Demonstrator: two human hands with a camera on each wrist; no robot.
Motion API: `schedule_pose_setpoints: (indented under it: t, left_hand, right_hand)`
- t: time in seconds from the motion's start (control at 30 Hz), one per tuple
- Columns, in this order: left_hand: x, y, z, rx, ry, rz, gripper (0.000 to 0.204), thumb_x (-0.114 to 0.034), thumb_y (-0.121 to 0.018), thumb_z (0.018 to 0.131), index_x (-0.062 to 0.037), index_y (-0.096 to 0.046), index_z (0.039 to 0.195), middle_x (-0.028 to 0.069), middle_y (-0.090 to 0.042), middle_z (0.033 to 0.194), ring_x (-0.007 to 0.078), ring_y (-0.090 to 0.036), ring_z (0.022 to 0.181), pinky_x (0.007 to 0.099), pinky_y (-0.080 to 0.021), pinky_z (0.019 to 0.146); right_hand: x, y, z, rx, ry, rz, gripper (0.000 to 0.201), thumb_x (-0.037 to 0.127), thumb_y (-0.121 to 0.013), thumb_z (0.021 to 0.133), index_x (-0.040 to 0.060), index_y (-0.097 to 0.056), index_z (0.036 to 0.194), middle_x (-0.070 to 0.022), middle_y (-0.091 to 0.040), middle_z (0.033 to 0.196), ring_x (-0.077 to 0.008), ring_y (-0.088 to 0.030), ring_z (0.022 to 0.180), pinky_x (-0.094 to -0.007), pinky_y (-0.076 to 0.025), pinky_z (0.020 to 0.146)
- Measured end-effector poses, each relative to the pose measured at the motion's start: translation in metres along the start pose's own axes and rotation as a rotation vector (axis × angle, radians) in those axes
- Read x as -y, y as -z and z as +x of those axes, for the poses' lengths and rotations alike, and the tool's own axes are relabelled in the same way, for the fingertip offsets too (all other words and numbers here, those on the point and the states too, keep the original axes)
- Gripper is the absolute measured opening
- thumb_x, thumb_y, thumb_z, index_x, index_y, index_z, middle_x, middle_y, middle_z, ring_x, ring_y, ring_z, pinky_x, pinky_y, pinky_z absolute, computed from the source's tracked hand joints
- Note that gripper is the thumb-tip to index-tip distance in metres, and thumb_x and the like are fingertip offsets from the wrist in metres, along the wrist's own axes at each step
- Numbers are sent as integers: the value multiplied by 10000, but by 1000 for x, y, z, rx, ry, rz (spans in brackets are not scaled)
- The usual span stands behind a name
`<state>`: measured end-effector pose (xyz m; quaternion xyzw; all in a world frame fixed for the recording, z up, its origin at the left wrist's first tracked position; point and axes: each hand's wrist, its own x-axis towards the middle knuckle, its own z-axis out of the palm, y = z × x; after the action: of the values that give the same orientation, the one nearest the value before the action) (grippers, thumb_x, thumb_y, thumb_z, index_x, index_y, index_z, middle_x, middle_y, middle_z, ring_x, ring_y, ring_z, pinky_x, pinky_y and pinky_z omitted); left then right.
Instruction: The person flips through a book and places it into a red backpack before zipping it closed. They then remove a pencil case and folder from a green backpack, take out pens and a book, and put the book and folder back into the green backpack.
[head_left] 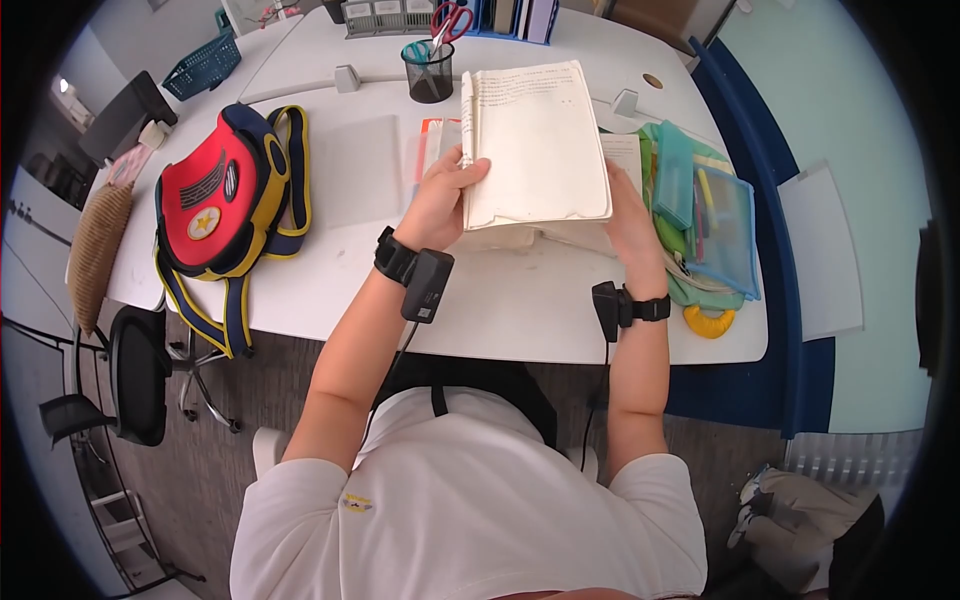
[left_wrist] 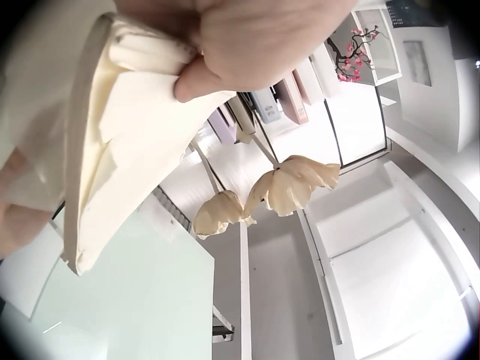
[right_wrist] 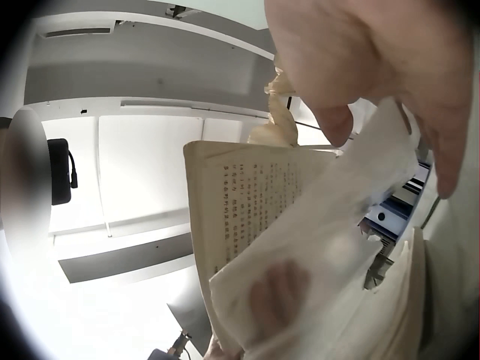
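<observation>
An open paperback book (head_left: 540,150) with cream pages is held up above the white desk. Its left edge is gripped by my left hand (head_left: 437,203), with the thumb lying on the page. My right hand (head_left: 632,220) is at the book's right edge, its fingers partly hidden behind it. In the right wrist view a loose, thin page (right_wrist: 322,232) stands away from a printed page (right_wrist: 240,187) and runs up between the right thumb and fingers. The left wrist view shows the left thumb (left_wrist: 196,79) pressed against the pages.
A red and navy backpack (head_left: 215,195) lies at the left of the desk (head_left: 500,310). Behind the book stands a mesh pen cup (head_left: 430,80) with scissors (head_left: 450,22). At the right are a teal pencil case (head_left: 675,175), a blue-edged clear pouch (head_left: 725,220) and a green bag (head_left: 705,290).
</observation>
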<state>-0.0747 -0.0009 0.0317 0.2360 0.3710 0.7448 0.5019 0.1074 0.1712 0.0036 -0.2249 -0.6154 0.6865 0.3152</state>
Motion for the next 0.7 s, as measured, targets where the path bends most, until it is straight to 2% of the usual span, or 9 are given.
schedule_pose_setpoints:
  t: [0.13,0.23,0.33,0.57,0.7]
  left_hand:
    - [-10,0,-6,-15,-41,-1,448,-94,-502,902,42,-310,1283,170,-506,1204,210,-568,1058,313,-496,883]
    - [-13,10,-5,32,-66,29,452,-84,-498,900,30,-311,1295,163,-512,1201,204,-566,1061,310,-493,884]
    - [-16,14,-8,29,-64,53,464,-74,-494,897,19,-307,1311,157,-511,1205,201,-566,1061,309,-493,884]
    - [-26,26,-12,-35,-44,62,406,-96,-471,910,75,-354,1259,165,-539,1158,185,-603,993,292,-518,839]
    - [-29,44,-10,-78,17,40,431,-72,-475,897,78,-327,1274,186,-511,1184,220,-585,1019,322,-507,862]
  right_hand:
    - [4,-8,-9,21,-79,153,499,156,-495,902,-78,-341,1314,-126,-566,1132,-161,-547,1042,-243,-425,841]
    - [6,-6,-8,-8,-57,196,462,98,-521,879,-55,-380,1291,-99,-618,978,-134,-601,862,-219,-461,714]
    - [18,-7,-12,-49,13,80,417,107,-528,871,-54,-425,1241,-94,-637,886,-147,-619,778,-234,-473,676]
    - [34,13,-16,-196,48,16,344,108,-536,858,-13,-495,1178,-92,-642,884,-156,-623,745,-247,-481,658]
    - [35,36,-16,-264,127,74,336,111,-537,871,-5,-501,1184,-85,-634,915,-152,-615,794,-245,-484,688]
